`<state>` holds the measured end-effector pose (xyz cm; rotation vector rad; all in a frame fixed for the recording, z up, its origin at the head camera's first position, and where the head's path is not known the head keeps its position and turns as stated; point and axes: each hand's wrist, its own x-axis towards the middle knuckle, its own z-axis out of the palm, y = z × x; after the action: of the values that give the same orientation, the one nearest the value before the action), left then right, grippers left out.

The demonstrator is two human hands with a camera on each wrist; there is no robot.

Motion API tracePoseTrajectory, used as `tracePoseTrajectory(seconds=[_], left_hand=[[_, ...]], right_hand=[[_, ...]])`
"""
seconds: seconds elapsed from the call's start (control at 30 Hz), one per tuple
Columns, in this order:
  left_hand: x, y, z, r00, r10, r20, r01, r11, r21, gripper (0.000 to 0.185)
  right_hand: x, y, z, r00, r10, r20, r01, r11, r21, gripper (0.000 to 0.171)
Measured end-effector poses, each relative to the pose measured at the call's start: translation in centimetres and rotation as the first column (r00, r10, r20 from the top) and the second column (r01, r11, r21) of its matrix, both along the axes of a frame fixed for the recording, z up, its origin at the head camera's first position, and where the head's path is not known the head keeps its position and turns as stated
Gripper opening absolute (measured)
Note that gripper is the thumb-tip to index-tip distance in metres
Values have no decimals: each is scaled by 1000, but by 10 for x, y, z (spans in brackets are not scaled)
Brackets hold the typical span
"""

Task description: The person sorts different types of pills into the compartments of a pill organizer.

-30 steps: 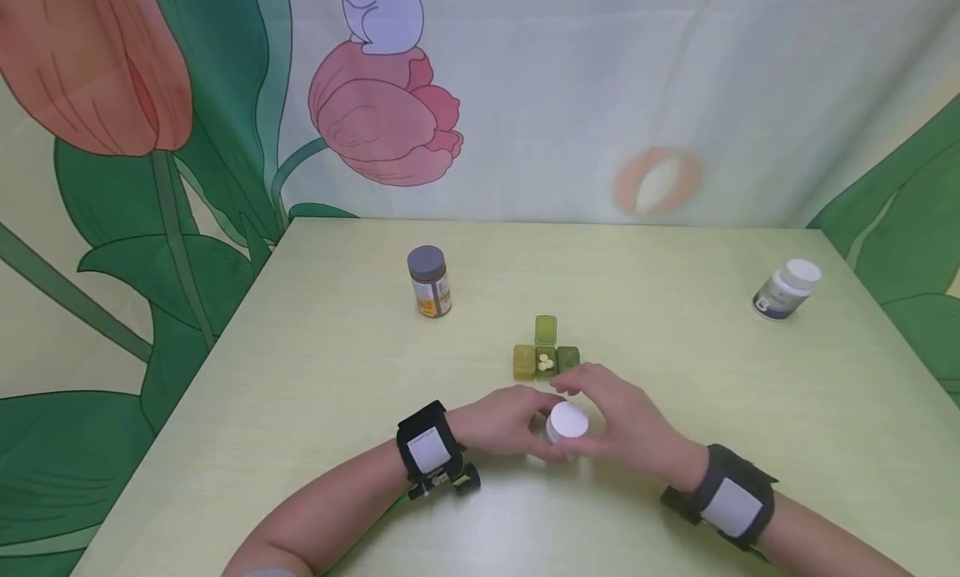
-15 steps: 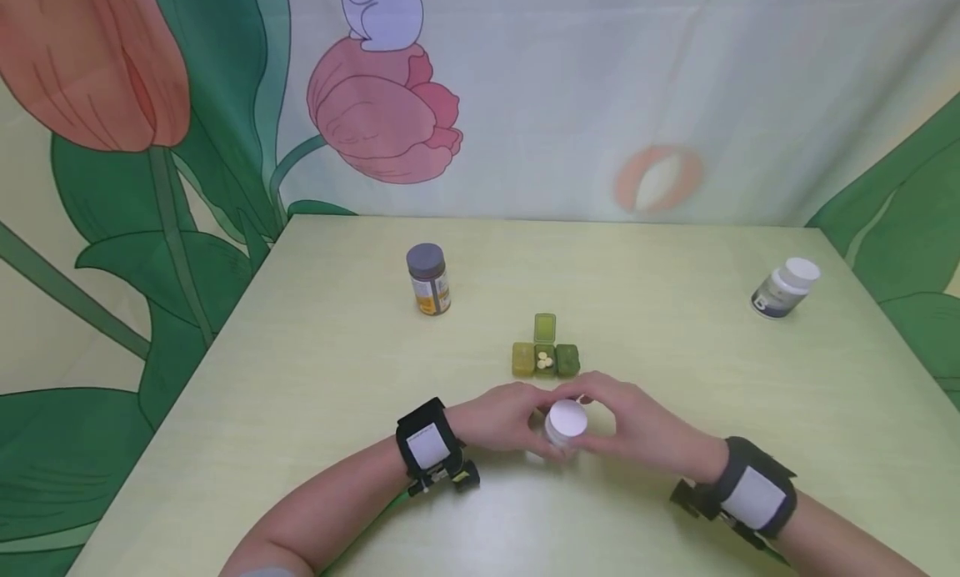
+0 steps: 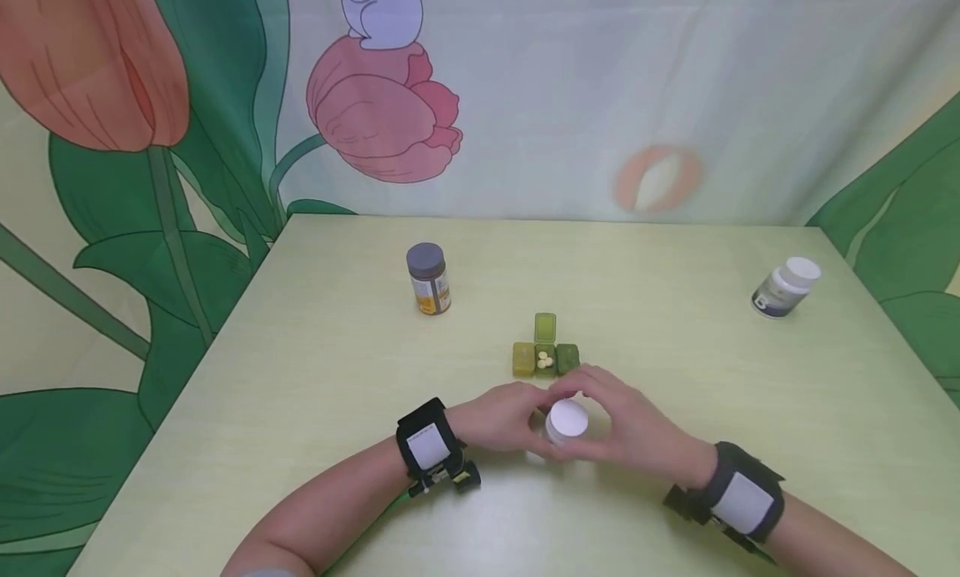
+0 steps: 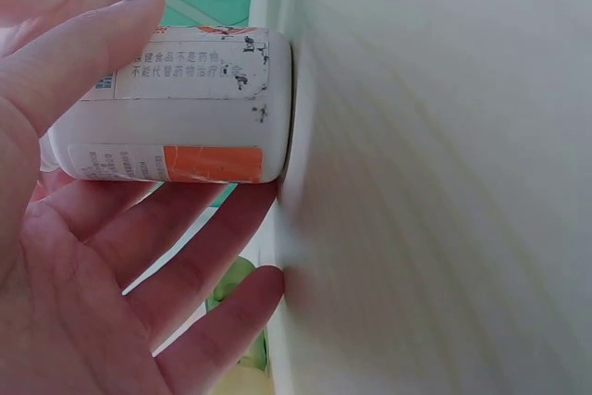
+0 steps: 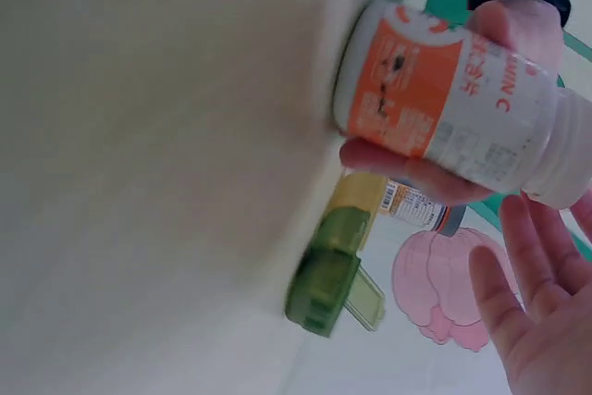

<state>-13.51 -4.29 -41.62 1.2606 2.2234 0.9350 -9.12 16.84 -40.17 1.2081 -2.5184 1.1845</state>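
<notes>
A white bottle [image 3: 566,423] with an orange label [image 5: 444,99] and a white cap stands on the pale green table [image 3: 337,377] near its front. My left hand [image 3: 498,423] grips its body from the left, thumb and fingers curled round it [image 4: 74,256]. My right hand [image 3: 637,427] arches over the cap from the right; in the right wrist view its fingers [image 5: 532,321] are spread and stand just off the cap. Behind the bottle sits a small green pill box [image 3: 545,358] with its middle lid up and pale tablets inside.
An amber bottle [image 3: 428,279] with a grey cap stands at the back left. A grey-labelled bottle [image 3: 783,289] with a white cap stands near the table's right edge. A flower-printed curtain [image 3: 600,102] hangs behind the table.
The right wrist swung out to the right and came back while the hand turned around the cap. The bottle, the left hand and the pill box stayed where they were.
</notes>
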Motion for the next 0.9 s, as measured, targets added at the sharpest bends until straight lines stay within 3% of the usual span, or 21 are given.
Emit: tracePoseTrajectory(seconds=[0.1,0.2,0.4,0.6,0.9], left_hand=[[0,0,0,1000,6,-6,-6,1000,-10,40],[1,0,0,1000,10,7,-10,1000,-7,42],[1,0,-1,1000,15,13,-15,1000,9,46],[1,0,-2,1000,12,28,-12,1000,20,43],[0,1,-1,1000,-2,5,2,1000,17,40]], right_hand=[[3,3,1,987,49,154,-37,996,-78,56],[5,6,0,975,78,208,-56,992,-110,58],[7,14,0,974,93,205,-67,990,-128,57],[5,20,0,982,49,185,-25,992,-126,51],[-1,14,-1,995,1,103,8,996,-84,63]])
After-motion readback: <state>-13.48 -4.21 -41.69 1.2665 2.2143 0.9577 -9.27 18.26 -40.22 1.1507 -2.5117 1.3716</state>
